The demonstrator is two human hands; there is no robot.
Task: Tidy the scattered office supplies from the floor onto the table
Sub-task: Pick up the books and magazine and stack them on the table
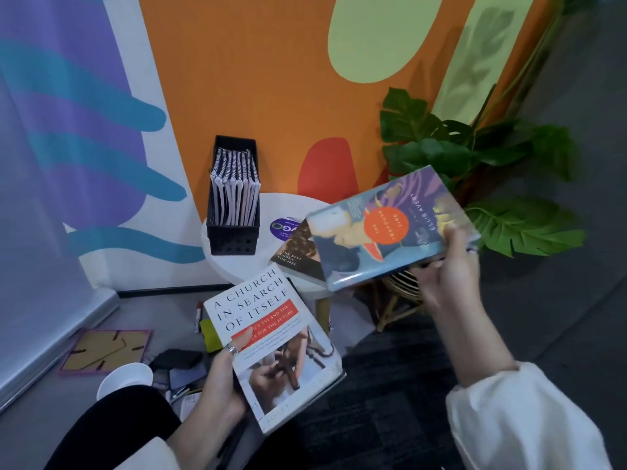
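Note:
My left hand grips a white book titled "A Church in Search of Itself" at its left edge, thumb on the cover, above the floor. My right hand holds a blue book with an orange circle on its cover by its right end, hovering over the small round white table. A dark book lies on that table under the blue one. A black bin of striped folders stands at the table's left side.
On the grey floor lie a pink-framed picture back, a white cup, a red marker, a yellow-green pad, a black pouch and loose papers. A leafy plant stands right of the table.

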